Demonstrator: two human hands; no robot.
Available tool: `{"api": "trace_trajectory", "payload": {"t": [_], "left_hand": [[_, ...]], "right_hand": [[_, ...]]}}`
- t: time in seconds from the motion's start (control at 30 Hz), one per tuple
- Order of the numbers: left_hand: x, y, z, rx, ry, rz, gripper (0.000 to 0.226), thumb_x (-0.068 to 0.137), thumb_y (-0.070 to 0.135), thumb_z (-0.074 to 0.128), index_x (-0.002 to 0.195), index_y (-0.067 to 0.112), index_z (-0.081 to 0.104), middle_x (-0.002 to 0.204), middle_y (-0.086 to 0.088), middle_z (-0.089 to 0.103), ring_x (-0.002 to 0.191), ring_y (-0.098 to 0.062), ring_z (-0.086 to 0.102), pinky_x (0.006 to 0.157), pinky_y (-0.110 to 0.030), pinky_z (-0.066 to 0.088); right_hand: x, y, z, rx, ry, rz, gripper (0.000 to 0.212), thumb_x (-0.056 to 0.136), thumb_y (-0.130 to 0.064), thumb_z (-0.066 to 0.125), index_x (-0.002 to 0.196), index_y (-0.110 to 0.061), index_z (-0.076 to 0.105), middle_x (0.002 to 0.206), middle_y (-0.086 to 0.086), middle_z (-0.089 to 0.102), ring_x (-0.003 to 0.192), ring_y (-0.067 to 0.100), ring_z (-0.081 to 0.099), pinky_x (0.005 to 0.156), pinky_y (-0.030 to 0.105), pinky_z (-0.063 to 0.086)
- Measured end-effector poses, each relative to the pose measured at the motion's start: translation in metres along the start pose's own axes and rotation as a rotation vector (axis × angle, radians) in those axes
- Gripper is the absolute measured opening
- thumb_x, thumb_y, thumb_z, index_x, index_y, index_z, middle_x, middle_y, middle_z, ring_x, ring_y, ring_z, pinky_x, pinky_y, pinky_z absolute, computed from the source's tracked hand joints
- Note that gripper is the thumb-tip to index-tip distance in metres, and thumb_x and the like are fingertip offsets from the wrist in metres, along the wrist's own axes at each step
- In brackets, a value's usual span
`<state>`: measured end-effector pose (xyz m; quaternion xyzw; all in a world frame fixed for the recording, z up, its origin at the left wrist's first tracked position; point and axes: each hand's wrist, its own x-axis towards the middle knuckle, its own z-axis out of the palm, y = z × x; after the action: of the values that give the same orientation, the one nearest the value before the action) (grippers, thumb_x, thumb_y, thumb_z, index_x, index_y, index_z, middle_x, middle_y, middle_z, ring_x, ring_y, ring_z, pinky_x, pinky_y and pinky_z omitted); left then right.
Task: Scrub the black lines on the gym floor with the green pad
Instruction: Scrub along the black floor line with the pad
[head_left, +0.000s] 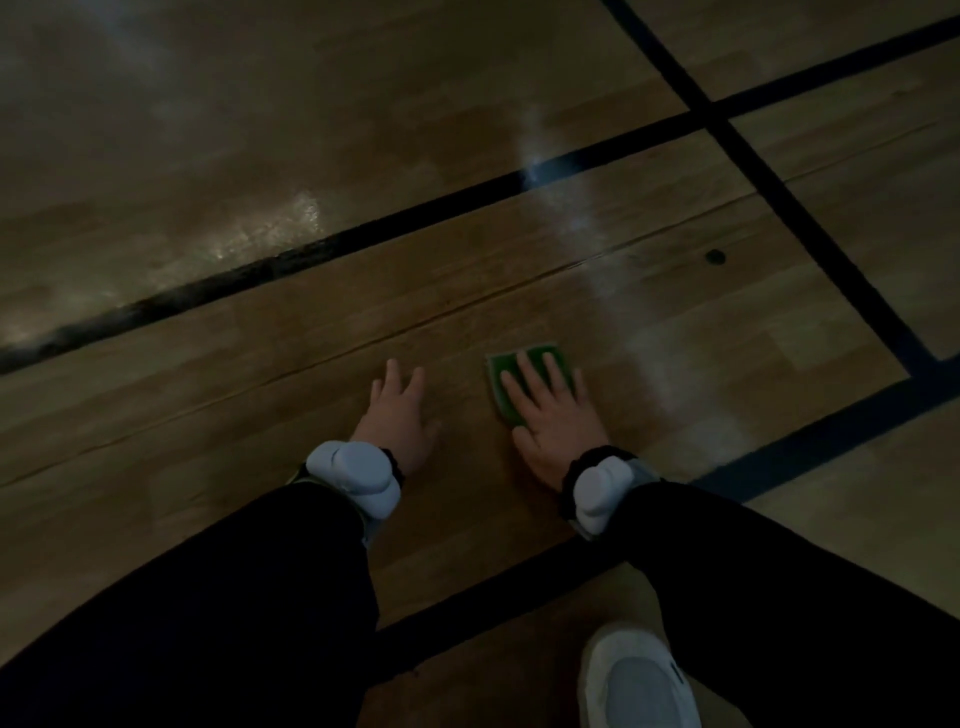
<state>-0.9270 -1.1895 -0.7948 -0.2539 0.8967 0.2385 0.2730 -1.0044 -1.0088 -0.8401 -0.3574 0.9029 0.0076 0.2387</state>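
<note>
Both hands flat, right hand (553, 410) atop green pad (501, 370), left hand (397, 410) on bare floor (260, 374), black lines (363, 241) well beyond.

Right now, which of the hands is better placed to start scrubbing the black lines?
The right hand. Its straight fingers already press the green rectangular scrub pad flat on the wooden gym floor. The left hand rests bare on the boards, holding nothing. The pad lies on bare wood between black painted lines.
</note>
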Motion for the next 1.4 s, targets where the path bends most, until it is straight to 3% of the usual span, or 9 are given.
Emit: {"api": "trace_trajectory", "payload": {"t": [0.1,0.27,0.47,0.57,0.83,1.2,1.4], "left_hand": [[-0.002,-0.004,0.002,-0.003,0.004,0.001,0.074,0.096,0.025,0.051,0.152,0.023,0.003,0.159,-0.007,-0.014,0.148,-0.03,-0.001,0.119,-0.042,0.019],[-0.001,-0.02,-0.001,0.024,-0.039,-0.034,0.075,0.096,0.026,0.051,0.152,0.023,0.001,0.159,-0.007,-0.016,0.148,-0.03,-0.003,0.119,-0.046,0.019],[0.004,-0.057,-0.015,0.101,-0.071,-0.19,0.098,0.085,0.027,0.067,0.152,0.023,-0.005,0.158,-0.009,-0.017,0.147,-0.034,-0.004,0.116,-0.055,0.02],[0.008,-0.072,-0.023,0.088,-0.109,-0.245,0.112,0.078,0.025,0.075,0.151,0.022,-0.01,0.158,-0.01,-0.02,0.146,-0.036,-0.006,0.118,-0.05,0.016],[0.016,-0.071,-0.024,0.089,-0.139,-0.286,0.113,0.077,0.021,0.076,0.151,0.027,-0.009,0.157,-0.004,-0.024,0.145,-0.035,-0.013,0.108,-0.069,0.021],[0.015,-0.071,-0.025,0.054,-0.145,-0.29,0.111,0.078,0.021,0.075,0.151,0.029,-0.008,0.156,-0.001,-0.027,0.144,-0.037,-0.017,0.106,-0.072,0.019],[0.015,-0.071,-0.025,0.07,-0.137,-0.286,0.113,0.076,0.025,0.076,0.151,0.031,-0.008,0.157,0.001,-0.024,0.145,-0.035,-0.016,0.107,-0.071,0.018]], "right_hand": [[0.009,-0.023,0.008,-0.04,0.009,-0.12,0.066,0.097,-0.044,0.028,0.151,-0.034,-0.008,0.159,-0.006,-0.02,0.147,0.023,-0.017,0.115,0.046,-0.015],[0.012,-0.016,0.007,-0.002,0.018,-0.127,0.064,0.098,-0.042,0.029,0.151,-0.038,-0.006,0.159,-0.009,-0.018,0.148,0.019,-0.015,0.116,0.044,-0.012],[0.045,0.035,-0.023,0.063,0.106,0.138,0.064,0.098,-0.036,0.033,0.153,-0.031,0.0,0.161,-0.004,-0.013,0.148,0.024,-0.01,0.12,0.049,0.001],[0.057,0.063,-0.032,0.074,0.155,0.271,0.064,0.097,-0.034,0.035,0.153,-0.029,0.004,0.162,-0.003,-0.008,0.149,0.027,-0.007,0.119,0.049,0.004],[0.089,0.057,-0.041,0.134,0.19,0.43,0.064,0.097,-0.032,0.032,0.154,-0.026,0.003,0.162,0.002,-0.006,0.147,0.032,-0.01,0.117,0.053,-0.001],[0.107,-0.075,-0.033,-0.037,0.046,-0.105,0.065,0.098,-0.041,0.027,0.152,-0.03,-0.005,0.16,-0.001,-0.019,0.147,0.027,-0.016,0.117,0.05,-0.009],[0.108,-0.097,-0.026,-0.025,0.06,-0.195,0.064,0.097,-0.04,0.028,0.152,-0.033,-0.003,0.16,-0.005,-0.016,0.148,0.022,-0.015,0.117,0.047,-0.009]]}}
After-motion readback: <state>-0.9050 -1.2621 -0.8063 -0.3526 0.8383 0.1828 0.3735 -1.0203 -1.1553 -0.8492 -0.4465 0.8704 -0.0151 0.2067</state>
